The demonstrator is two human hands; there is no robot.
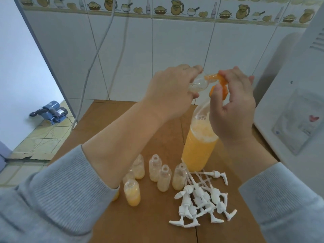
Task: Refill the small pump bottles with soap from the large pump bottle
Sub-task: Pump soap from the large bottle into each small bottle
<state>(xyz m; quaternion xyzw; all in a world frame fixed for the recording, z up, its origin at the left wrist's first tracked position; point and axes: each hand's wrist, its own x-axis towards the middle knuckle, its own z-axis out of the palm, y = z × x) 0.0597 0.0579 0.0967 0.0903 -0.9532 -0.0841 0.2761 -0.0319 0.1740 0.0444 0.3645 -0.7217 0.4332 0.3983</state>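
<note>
A blue water pump [50,112] is seen on the tiled floor at far left, beyond the brown desk [149,216]. On the desk, a cluster of small pump bottles [164,178] is stood upright with caps off, each partly filled with pale orange soap; the nearest one [132,192] is the fullest. One small clear bottle [199,83] is gripped in the curled fingers of the left hand [172,92] and is held tilted, its mouth set against the orange pump spout [218,79]. That orange pump head is pressed by the right hand [232,106], with fingers curled over it and the thumb beneath. The large pump bottle [199,148] is stood below the hands, about half full. A heap of white pump tops [201,200] is laid just right of the small bottles. A white appliance [294,102] is seen at far right.
</note>
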